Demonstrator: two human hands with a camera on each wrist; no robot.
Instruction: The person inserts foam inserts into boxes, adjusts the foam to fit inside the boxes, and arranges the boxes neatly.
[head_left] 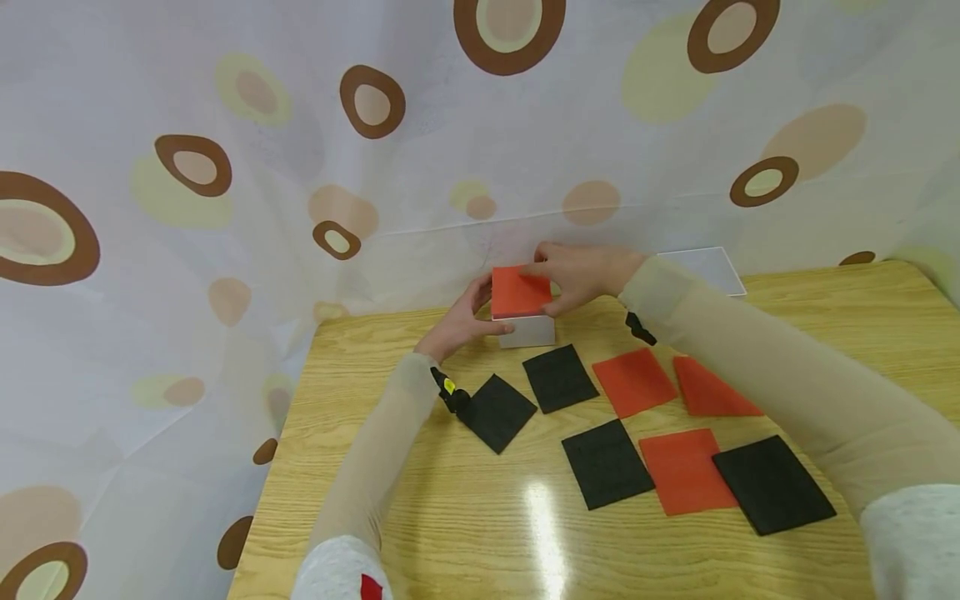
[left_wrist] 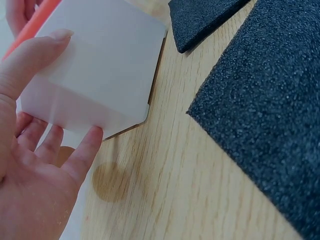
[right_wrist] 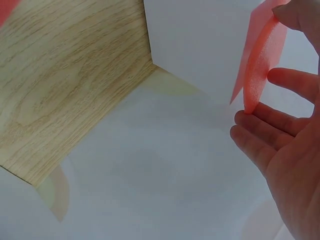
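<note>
A white box (head_left: 527, 332) stands at the back of the table. My left hand (head_left: 467, 322) grips it, thumb on the front wall and fingers along the side, as the left wrist view shows. At the box's top, my right hand (head_left: 588, 273) holds a red foam square (head_left: 519, 292) between thumb and fingers. Seen from the right wrist, this red foam square (right_wrist: 257, 75) bows slightly. Another flat red piece (right_wrist: 245, 67) shows right beside it at the box opening.
Black foam squares (head_left: 560, 379) and red foam squares (head_left: 634, 382) lie spread over the wooden table (head_left: 420, 533). One red piece (head_left: 708, 392) is partly hidden by the right arm. A shallow white tray or lid (head_left: 708, 268) sits at the back right, before a patterned curtain (head_left: 420, 167).
</note>
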